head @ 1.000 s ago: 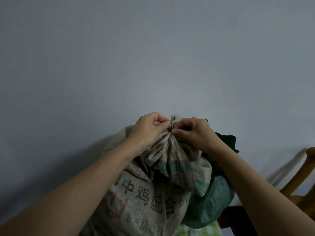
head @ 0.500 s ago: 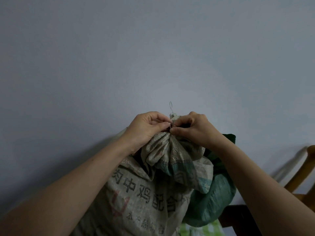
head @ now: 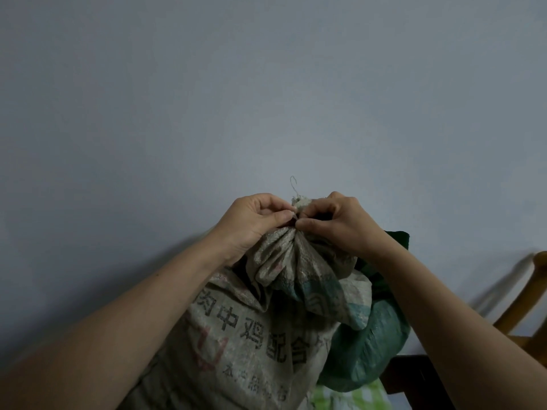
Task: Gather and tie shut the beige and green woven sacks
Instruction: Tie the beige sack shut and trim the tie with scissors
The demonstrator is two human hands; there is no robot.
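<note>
A full beige woven sack (head: 248, 344) with dark printed characters stands against the wall, its mouth bunched into a neck (head: 291, 244) at the top. My left hand (head: 254, 220) and my right hand (head: 340, 223) pinch that neck from either side, thumbs and forefingers nearly touching. A thin thread end (head: 293, 184) curls up above the frayed top. The green woven sack (head: 370, 350) leans behind and to the right, partly hidden by the beige sack and my right arm.
A plain grey-blue wall (head: 266, 99) fills the background. A wooden chair (head: 529, 306) stands at the right edge, with a dark piece of furniture (head: 414, 380) below it. Green checked cloth (head: 349, 398) shows at the bottom.
Both hands and the gathered neck have risen slightly in view and my fingertips have closed tighter together at the neck. The sacks have stayed in place.
</note>
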